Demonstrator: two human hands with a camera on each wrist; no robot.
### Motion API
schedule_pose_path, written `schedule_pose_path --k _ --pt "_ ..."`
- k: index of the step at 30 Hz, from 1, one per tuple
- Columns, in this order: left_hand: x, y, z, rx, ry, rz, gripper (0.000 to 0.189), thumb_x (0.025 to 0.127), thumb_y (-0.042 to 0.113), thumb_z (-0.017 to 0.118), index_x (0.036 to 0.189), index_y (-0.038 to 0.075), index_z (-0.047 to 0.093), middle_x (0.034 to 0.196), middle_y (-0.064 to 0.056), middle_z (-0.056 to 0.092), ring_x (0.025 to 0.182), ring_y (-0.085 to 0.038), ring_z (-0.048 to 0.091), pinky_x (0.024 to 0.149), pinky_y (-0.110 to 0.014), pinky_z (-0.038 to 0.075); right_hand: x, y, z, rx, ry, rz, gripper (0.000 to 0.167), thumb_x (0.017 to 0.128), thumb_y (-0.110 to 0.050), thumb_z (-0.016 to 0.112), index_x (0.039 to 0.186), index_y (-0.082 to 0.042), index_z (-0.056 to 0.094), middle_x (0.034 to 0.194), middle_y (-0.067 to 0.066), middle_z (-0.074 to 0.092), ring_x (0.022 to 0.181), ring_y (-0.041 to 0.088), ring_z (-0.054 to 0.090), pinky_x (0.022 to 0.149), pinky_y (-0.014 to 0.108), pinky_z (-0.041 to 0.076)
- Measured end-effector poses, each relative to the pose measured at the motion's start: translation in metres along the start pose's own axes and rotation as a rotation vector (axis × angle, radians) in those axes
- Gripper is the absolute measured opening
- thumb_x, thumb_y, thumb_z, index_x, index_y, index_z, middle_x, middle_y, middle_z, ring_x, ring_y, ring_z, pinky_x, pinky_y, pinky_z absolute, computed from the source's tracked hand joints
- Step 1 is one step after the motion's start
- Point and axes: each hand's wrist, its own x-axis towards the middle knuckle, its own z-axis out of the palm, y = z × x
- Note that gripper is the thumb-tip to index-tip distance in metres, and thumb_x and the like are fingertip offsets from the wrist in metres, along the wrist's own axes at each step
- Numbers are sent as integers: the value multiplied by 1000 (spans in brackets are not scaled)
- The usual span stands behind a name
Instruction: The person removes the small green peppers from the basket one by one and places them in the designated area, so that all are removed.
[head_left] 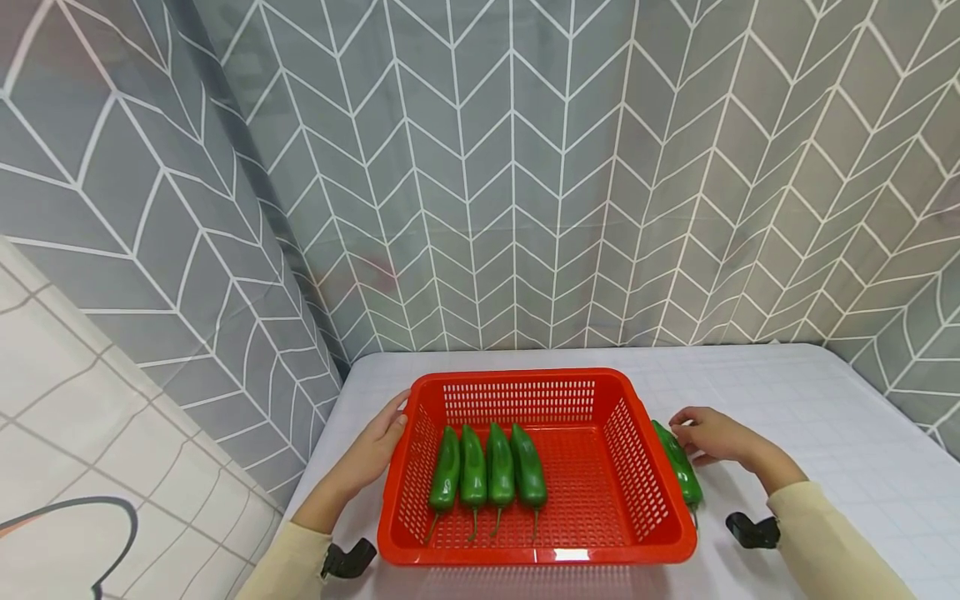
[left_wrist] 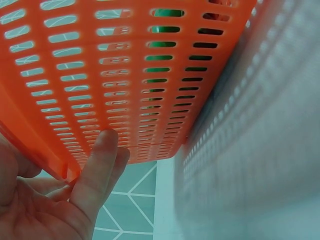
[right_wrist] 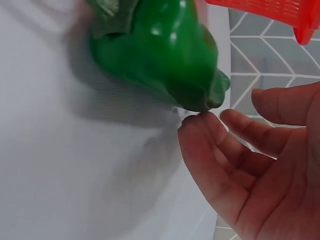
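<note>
A red plastic basket [head_left: 577, 467] stands on the white table with several long green peppers [head_left: 500, 467] side by side in its left half, stems toward me. At its left rim, my left hand [head_left: 375, 446] holds the edge; in the left wrist view, straight fingers [left_wrist: 97, 167] lie against the slotted outer wall beneath the rim. Outside the right wall lies another green pepper [head_left: 678, 467], glossy and close to the basket. My right hand [head_left: 708, 435] is beside it, fingers loosely bent. In the right wrist view, the fingertips are at the pepper's end, with the thumb apart.
White cloth with faint grid lines covers the table [head_left: 817, 425]. Grey patterned curtains [head_left: 510, 183] hang behind and at the sides. White tiles [head_left: 97, 417] lie at the left. Black wrist cameras [head_left: 752, 531] sit on both wrists.
</note>
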Motion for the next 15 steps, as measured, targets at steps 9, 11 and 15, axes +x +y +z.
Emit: schedule_pose_path --k 9,11,15 --pt "-1 1 0 19 17 -3 51 111 17 39 160 7 26 137 -26 55 106 -30 68 90 -40 58 -4 -21 -7 -4 51 -97 37 104 -11 50 128 18 49 111 30 62 98 37 66 81 49 61" --pt "-1 1 0 23 14 -1 51 111 16 39 160 6 25 139 -26 54 108 -30 67 91 -40 58 -4 -23 -8 -4 49 -108 37 105 -11 50 128 17 49 111 30 62 98 38 66 81 49 61" --pt "0 1 0 14 9 -12 52 111 17 39 160 8 25 139 -25 54 109 -30 67 91 -40 57 -4 -28 -10 -8 38 -127 37 106 -12 48 128 18 49 110 30 62 99 38 66 82 50 60"
